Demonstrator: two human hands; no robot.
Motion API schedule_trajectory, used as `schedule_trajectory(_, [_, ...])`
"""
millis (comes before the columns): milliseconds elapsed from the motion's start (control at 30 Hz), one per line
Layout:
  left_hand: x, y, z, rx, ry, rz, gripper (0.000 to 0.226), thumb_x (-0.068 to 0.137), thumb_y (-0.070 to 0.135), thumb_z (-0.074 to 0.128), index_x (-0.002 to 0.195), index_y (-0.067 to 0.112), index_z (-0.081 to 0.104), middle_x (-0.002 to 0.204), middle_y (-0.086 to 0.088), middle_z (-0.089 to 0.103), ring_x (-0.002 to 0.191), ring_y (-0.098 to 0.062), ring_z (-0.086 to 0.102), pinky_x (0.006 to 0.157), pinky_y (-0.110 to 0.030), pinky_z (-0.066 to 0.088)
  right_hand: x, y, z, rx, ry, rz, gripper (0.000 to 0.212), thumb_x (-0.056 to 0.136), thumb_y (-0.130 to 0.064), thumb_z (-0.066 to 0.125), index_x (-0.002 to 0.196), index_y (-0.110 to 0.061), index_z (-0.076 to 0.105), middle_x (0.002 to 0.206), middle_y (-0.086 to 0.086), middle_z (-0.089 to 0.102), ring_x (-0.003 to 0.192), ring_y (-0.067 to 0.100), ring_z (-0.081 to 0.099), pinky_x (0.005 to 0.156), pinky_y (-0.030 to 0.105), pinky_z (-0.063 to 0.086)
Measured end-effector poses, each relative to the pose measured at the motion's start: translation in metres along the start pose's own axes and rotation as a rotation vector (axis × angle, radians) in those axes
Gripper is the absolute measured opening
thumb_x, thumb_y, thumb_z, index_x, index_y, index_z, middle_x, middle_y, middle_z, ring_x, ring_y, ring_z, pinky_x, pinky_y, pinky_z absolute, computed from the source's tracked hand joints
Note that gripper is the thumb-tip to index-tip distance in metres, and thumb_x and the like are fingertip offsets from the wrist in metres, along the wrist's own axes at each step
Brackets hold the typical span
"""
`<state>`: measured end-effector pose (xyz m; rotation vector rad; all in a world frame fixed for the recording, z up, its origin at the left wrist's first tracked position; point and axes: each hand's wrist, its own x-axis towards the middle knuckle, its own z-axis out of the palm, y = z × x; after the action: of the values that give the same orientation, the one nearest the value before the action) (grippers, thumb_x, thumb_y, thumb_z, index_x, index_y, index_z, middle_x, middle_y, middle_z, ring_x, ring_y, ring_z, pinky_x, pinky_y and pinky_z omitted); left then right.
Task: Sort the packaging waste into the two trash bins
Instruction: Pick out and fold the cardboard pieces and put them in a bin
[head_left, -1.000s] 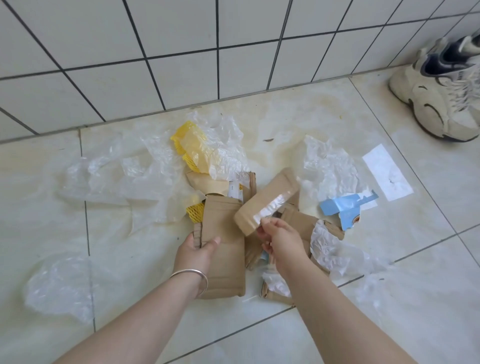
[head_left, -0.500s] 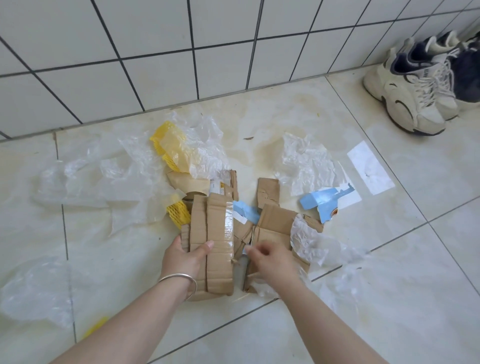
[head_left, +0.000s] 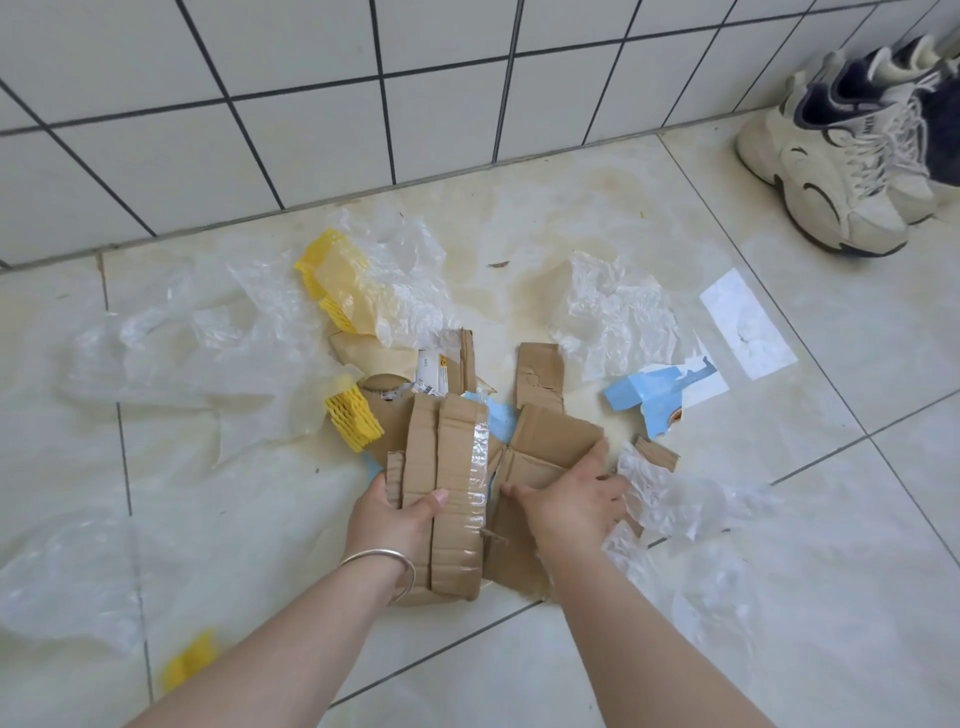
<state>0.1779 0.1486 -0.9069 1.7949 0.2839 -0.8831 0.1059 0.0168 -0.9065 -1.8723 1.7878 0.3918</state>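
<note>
A pile of packaging waste lies on the tiled floor near the wall. My left hand (head_left: 397, 514) grips a stack of brown taped cardboard strips (head_left: 452, 467), thumb on top. My right hand (head_left: 574, 496) lies spread on a flat cardboard piece (head_left: 550, 441) beside the stack, fingers fairly straight. Another cardboard strip (head_left: 540, 371) lies just beyond. Yellow foam netting (head_left: 353, 423) sits left of the stack, with more yellow netting (head_left: 332, 283) under clear plastic film (head_left: 410, 270). Torn blue paper (head_left: 657, 397) lies to the right. No bin is in view.
Crumpled clear plastic (head_left: 618, 312) and a plastic scrap (head_left: 670, 499) lie right of my hands; more film (head_left: 171, 343) spreads left. A white label (head_left: 748, 325) is on the floor. Sneakers (head_left: 852, 156) stand at the far right by the tiled wall (head_left: 311, 104).
My right hand laid the taped cardboard strip onto the stack in my left hand, then moved right onto the flat cardboard. The view shifted slightly left.
</note>
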Motion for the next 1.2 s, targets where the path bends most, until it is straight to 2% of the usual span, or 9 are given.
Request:
schedule_trajectory(100, [0.0,0.002,-0.002,-0.029,-0.002,-0.012,0.028,0.078,0.001,0.07,0.1,0.014,0.06,0.095,-0.01,0.068,0.081,-0.023,0.063,0.081,-0.031,0.048,0.005,0.005,-0.003,0.191,-0.008,-0.01,0.096,0.07,-0.039,0.079,0.145,-0.015,0.023,0.134,0.013,0.049,0.125,0.031,0.047,0.093,0.034,0.039])
schedule_trajectory(200, [-0.003,0.006,-0.007,-0.078,0.001,-0.01,0.03,0.079,0.003,0.07,0.105,0.013,0.059,0.095,-0.007,0.067,0.08,-0.02,0.062,0.08,-0.031,0.047,0.007,0.007,-0.01,0.347,-0.065,-0.061,0.033,0.078,-0.034,0.071,0.104,-0.017,0.059,0.103,0.007,0.068,0.103,0.029,0.062,0.086,0.033,0.048])
schedule_trajectory(367, [-0.011,0.021,-0.011,-0.138,-0.026,0.01,0.028,0.077,0.01,0.073,0.1,0.019,0.059,0.099,-0.006,0.069,0.087,-0.023,0.066,0.088,-0.04,0.052,-0.015,-0.009,-0.03,0.736,-0.264,-0.131,0.004,0.089,-0.025,0.059,0.093,-0.024,0.059,0.089,-0.004,0.065,0.083,0.017,0.061,0.08,0.035,0.051])
schedule_trajectory(533, [-0.033,0.047,-0.024,-0.262,-0.009,0.026,0.034,0.077,0.011,0.073,0.109,0.015,0.062,0.103,-0.01,0.071,0.093,-0.029,0.069,0.089,-0.051,0.053,-0.056,-0.037,-0.039,0.877,-0.358,-0.26,0.037,0.076,-0.026,0.075,0.108,-0.024,0.057,0.102,-0.007,0.068,0.095,0.012,0.064,0.086,0.034,0.053])
schedule_trajectory(700, [-0.071,0.071,-0.078,-0.298,0.073,0.097,0.021,0.075,0.016,0.076,0.088,0.023,0.061,0.094,-0.006,0.072,0.089,-0.028,0.069,0.088,-0.051,0.054,-0.119,-0.064,-0.042,0.844,-0.478,-0.179,0.056,0.061,-0.023,0.086,0.107,-0.017,0.056,0.108,0.003,0.068,0.097,0.023,0.066,0.09,0.042,0.053])
schedule_trajectory(867, [-0.118,0.09,-0.159,-0.403,0.153,0.175,0.01,0.081,0.023,0.07,0.088,0.023,0.064,0.095,-0.006,0.073,0.091,-0.029,0.069,0.09,-0.052,0.053,-0.204,-0.103,-0.051,0.927,-0.487,-0.253,0.103,0.037,-0.044,0.085,0.13,-0.019,0.047,0.12,0.002,0.064,0.107,0.026,0.062,0.095,0.044,0.051])
schedule_trajectory(967, [-0.151,0.098,-0.212,-0.471,0.238,0.238,0.008,0.083,0.018,0.069,0.088,0.019,0.063,0.095,-0.008,0.072,0.095,-0.031,0.069,0.09,-0.051,0.053,-0.262,-0.119,-0.056,0.949,-0.554,-0.293,0.1,0.041,-0.043,0.087,0.13,-0.012,0.051,0.118,0.005,0.065,0.104,0.026,0.064,0.086,0.039,0.054])
schedule_trajectory(1067, [-0.189,0.1,-0.267,-0.521,0.312,0.291,0.009,0.081,0.019,0.07,0.088,0.019,0.063,0.096,-0.009,0.072,0.095,-0.031,0.068,0.091,-0.051,0.052,-0.32,-0.129,-0.055,0.972,-0.677,-0.323,0.062,0.061,-0.027,0.086,0.112,-0.003,0.061,0.104,0.011,0.07,0.092,0.028,0.068,0.071,0.035,0.055])
schedule_trajectory(1200, [-0.251,0.09,-0.34,-0.608,0.408,0.393,0.018,0.083,0.014,0.068,0.1,0.015,0.064,0.088,-0.002,0.07,0.085,-0.025,0.066,0.082,-0.038,0.055,-0.412,-0.135,-0.045,0.928,-0.855,-0.431,0.049,0.067,-0.023,0.083,0.11,-0.006,0.066,0.101,0.009,0.073,0.089,0.025,0.07,0.077,0.038,0.057])
